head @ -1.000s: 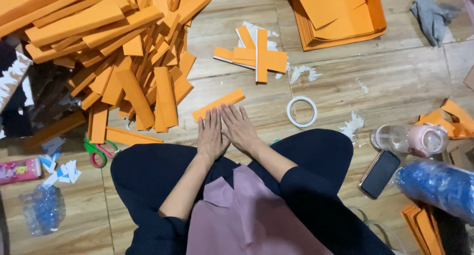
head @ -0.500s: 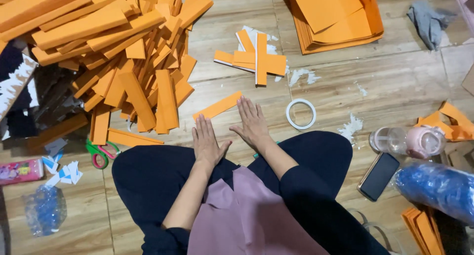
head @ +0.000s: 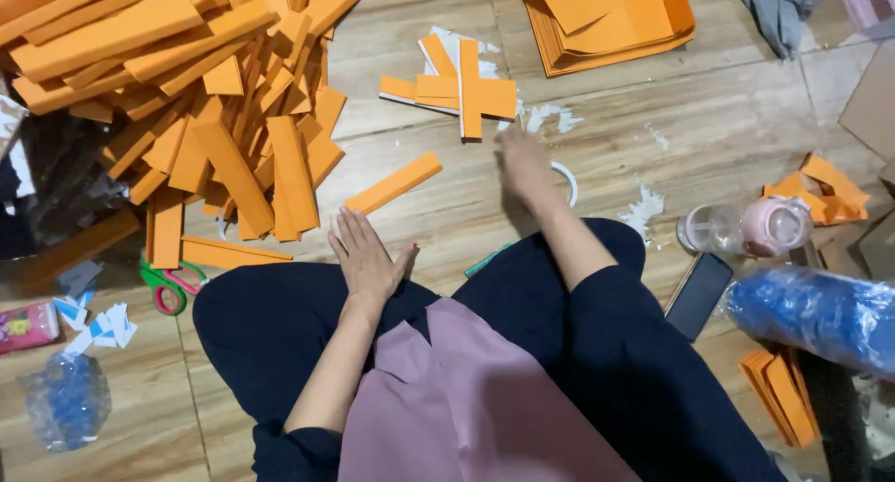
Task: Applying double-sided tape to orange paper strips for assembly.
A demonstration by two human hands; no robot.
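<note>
I sit cross-legged on a wooden floor. My left hand (head: 365, 254) rests flat and empty on my knee, fingers apart, just below a single orange folded strip (head: 392, 183). My right hand (head: 524, 165) is stretched forward and blurred, over a white tape ring (head: 566, 182) and just below a small stack of crossed orange strips (head: 459, 86). Nothing shows in its grip. A big heap of orange folded strips (head: 200, 81) fills the upper left.
A pile of flat orange sheets (head: 611, 20) lies at the top right. Green-and-red scissors (head: 171, 287) lie left of my knee. A pink-capped bottle (head: 746, 227), a black phone (head: 700, 295) and a blue plastic roll (head: 820, 316) are at the right. White paper scraps (head: 645, 208) dot the floor.
Both hands were together on the floor in front of my knees. They separated; the right hand has reached forward toward the tape ring and crossed strips, the left stayed near my knee.
</note>
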